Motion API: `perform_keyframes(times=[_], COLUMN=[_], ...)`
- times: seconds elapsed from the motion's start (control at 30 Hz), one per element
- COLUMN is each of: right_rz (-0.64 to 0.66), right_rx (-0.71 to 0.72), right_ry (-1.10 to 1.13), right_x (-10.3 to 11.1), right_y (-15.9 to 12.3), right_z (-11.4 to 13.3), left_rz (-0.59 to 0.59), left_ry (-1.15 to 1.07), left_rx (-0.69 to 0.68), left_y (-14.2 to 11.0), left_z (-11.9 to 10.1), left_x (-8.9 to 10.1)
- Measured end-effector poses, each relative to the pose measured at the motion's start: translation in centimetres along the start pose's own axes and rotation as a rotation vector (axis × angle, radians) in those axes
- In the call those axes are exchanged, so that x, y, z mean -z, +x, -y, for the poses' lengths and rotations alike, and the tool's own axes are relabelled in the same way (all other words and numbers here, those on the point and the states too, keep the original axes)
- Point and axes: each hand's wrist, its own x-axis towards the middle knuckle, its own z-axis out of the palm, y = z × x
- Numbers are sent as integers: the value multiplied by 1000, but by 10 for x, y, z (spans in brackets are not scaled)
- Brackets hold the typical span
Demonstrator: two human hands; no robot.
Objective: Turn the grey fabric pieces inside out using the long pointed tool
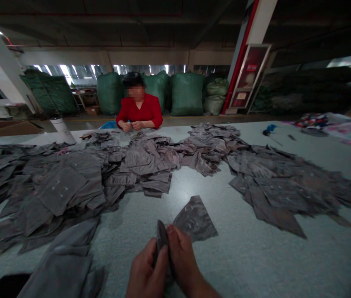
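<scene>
Between my two hands, at the bottom middle of the head view, is a folded piece of dark grey fabric (162, 232). My left hand (149, 267) is closed on its left side, thumb pressed against it. My right hand (183, 258) grips the same piece from the right, thumb near its upper edge. Part of the fabric is hidden behind the fingers. Just beyond my right hand, a single flat grey fabric piece (196, 219) lies on the pale table (225, 265), with small light marks on it.
Heaps of grey fabric pieces spread left (66, 186) and right (287, 178). A larger grey cloth (63, 265) lies at the lower left. Across the table sits a person in red (146, 109), hands together. A white bottle (63, 130) stands far left; a blue item (269, 130) lies far right.
</scene>
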Motion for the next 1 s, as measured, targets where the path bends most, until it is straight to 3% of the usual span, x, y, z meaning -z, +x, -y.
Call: perform_keyframes(times=[0.13,0.3,0.5,0.67,0.8,0.9,1.0], right_rz=[43,70,-72,101,140,111,53], right_rx=[5,64,7,101,157,179,77], right_ry=[42,52,-5,-176,-259,-291,-66], right_x=[-4,3,-21,-4,5,-1,-14], right_y=[-6,-8,-29,-15,-1,-3,-11], right_z=[2,15,3,17,34,31,19], left_rz=[-16,56,-58,-58,-91,-114,-68], left_ry=[-21,-163,82,63,-6,88,307], left_rx=[-2,53,-74,-45,-31,-114,-273], left_y=[-6,15,17,13,13,14,17], left_z=[-1,-15,-6,3,7,8,8], left_x=[8,12,13,18,16,15,19])
